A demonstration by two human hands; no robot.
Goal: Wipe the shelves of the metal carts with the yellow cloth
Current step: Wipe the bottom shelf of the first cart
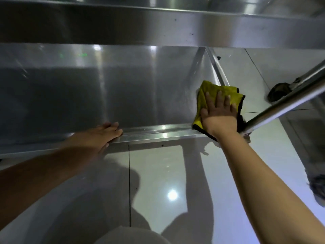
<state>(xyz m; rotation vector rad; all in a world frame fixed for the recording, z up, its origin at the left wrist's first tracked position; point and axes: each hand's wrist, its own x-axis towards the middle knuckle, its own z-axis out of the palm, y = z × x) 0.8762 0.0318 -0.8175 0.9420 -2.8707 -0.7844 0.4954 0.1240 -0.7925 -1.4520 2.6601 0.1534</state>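
From the head view, the right hand point(217, 111) lies flat with its fingers straight and slightly spread, palm pressed down on the yellow cloth point(226, 93). It grasps nothing; the straight fingers simply pin the cloth against the metal. The cloth is folded, black-edged, and sits in the near right corner of the lower shelf point(123, 85) of the metal cart, its right side lapping over the shelf's raised side lip and its near corner hanging over the front rim point(158, 133). The right forearm runs up from the lower right of the frame, wrist nearly straight, the hand pointing away from the person.

The left hand point(105, 132) rests on the same front rim, well to the left of the cloth. Its fingers are loosely extended over the edge, fingertips lying on the inner side of the rim, and it holds nothing. The left forearm comes in low from the left edge, in shadow.

Above the lower shelf, the front band of an upper shelf point(158, 30) crosses the whole width of the frame. A round metal post point(288, 101) slants from the cloth's near right corner up to the right edge. Beyond it a dark caster wheel point(278, 91) stands on the glossy pale tiled floor point(158, 173), which carries the person's shadow and a bright light reflection
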